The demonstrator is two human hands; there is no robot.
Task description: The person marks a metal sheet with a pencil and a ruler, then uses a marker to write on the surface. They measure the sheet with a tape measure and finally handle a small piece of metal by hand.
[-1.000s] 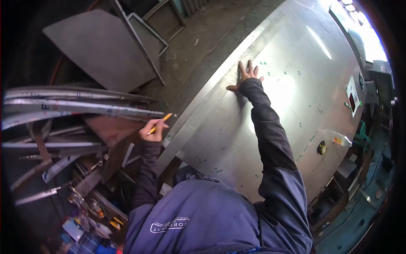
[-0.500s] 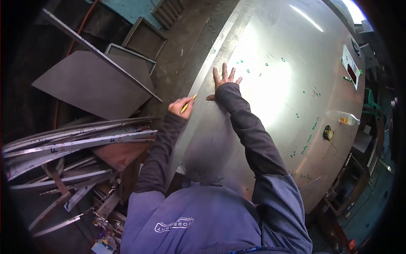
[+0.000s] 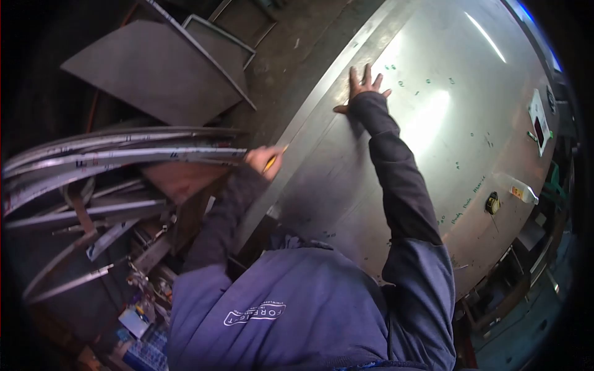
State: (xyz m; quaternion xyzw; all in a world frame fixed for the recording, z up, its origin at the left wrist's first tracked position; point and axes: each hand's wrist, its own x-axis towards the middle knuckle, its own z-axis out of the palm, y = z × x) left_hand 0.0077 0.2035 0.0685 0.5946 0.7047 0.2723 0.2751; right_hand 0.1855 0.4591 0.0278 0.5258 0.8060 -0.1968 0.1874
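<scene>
My left hand [image 3: 262, 161] is closed around a slim yellow pencil [image 3: 270, 164], beside the long left edge of a large metal sheet [image 3: 322, 185]. The pencil's tip points up and right, right at the pale metal strip [image 3: 304, 120] that runs along that edge. Farther up the same side, my right hand [image 3: 366, 88] lies flat on the sheet with spread fingers, thumb towards the edge. Small green marks [image 3: 428, 81] dot the surface to its right, and green handwriting [image 3: 468, 201] appears lower down.
A tape measure [image 3: 492, 203] and a clear bottle [image 3: 523, 191] rest on the sheet's right part. Beyond them lies a white pad [image 3: 538, 122] with a dark phone-like object. On the left are stacked metal strips [image 3: 124, 161] and a leaning grey panel [image 3: 154, 68].
My left hand has moved back along the sheet's edge towards my body, pencil still in it. My right hand stays about where it was on the sheet. The whole view has shifted.
</scene>
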